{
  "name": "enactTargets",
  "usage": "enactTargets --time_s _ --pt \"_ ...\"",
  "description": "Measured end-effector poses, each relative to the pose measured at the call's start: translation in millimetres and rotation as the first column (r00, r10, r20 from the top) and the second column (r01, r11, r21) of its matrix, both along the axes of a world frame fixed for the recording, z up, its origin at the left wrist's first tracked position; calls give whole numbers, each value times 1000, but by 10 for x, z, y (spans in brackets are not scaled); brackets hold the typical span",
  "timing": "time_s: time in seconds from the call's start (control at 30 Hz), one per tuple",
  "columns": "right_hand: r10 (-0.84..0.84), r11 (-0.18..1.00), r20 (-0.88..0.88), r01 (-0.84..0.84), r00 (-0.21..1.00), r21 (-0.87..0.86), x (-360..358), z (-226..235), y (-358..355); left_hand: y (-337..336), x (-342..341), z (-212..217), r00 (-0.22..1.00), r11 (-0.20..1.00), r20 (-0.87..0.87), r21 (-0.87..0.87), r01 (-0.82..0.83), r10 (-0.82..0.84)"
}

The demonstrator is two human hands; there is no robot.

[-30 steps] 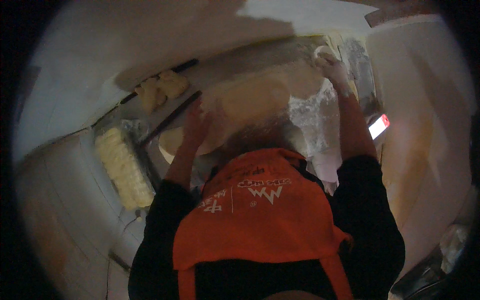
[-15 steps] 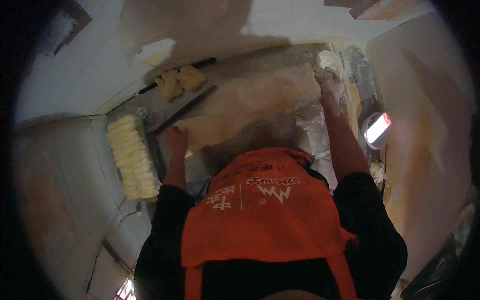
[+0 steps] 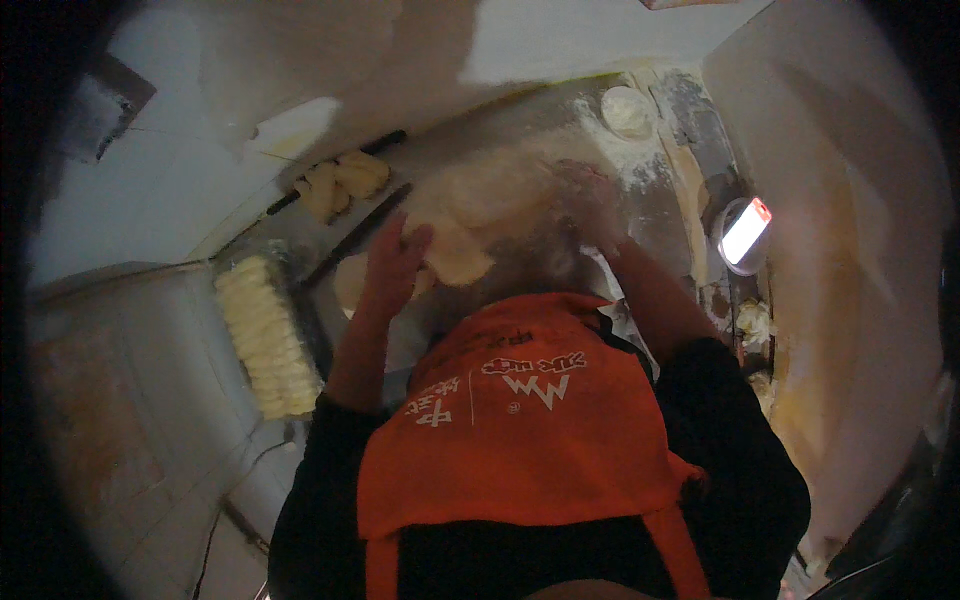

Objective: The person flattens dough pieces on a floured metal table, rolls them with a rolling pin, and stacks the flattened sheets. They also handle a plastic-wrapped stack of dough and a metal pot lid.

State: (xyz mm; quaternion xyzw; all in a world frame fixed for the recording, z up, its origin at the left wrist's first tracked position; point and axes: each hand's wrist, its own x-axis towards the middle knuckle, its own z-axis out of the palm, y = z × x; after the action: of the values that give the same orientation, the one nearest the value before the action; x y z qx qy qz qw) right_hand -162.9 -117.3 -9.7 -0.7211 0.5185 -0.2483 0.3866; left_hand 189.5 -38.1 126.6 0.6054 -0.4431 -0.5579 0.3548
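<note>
A large thin sheet of pale dough (image 3: 480, 205) is lifted off the floured metal worktop (image 3: 660, 200), blurred by motion. My left hand (image 3: 395, 262) grips its near left edge, where the dough folds. My right hand (image 3: 590, 200) holds its right side, fingers dusted with flour. Both forearms reach forward over my orange apron (image 3: 520, 420).
A tray of pale dough strips (image 3: 265, 335) lies at my left. Shaped dough pieces (image 3: 340, 182) sit at the back left beside a dark rod (image 3: 355, 238). A small mound of flour (image 3: 627, 108) is at the back right. A lit phone (image 3: 745, 232) lies at the right.
The dough sheet lay flat on the worktop; now both hands have gathered it and raised it. My right hand drew back from the far right corner toward the middle.
</note>
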Motion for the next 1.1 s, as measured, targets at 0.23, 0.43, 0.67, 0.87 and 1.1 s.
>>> enactTargets --time_s 0.23,0.43,0.67,0.87,1.1 --pt "-153 978 196 120 969 169 272 36 -190 -540 -459 -469 923 971 380 -235 39 54" --pt "-31 988 36 25 999 155 270 -101 -421 -854 -290 -1390 756 979 654 -169 113 26" --pt "202 959 -479 -272 854 -80 255 -326 -571 -843 -81 -1723 741 992 671 -102 79 10" --pt "157 987 -506 -150 848 56 69 -312 -928 -683 -181 -1749 781 988 612 -143 -49 128" --pt "14 959 -342 -109 940 -260 -177 -283 -1116 -750 -141 -1851 596 972 802 -165 165 35"
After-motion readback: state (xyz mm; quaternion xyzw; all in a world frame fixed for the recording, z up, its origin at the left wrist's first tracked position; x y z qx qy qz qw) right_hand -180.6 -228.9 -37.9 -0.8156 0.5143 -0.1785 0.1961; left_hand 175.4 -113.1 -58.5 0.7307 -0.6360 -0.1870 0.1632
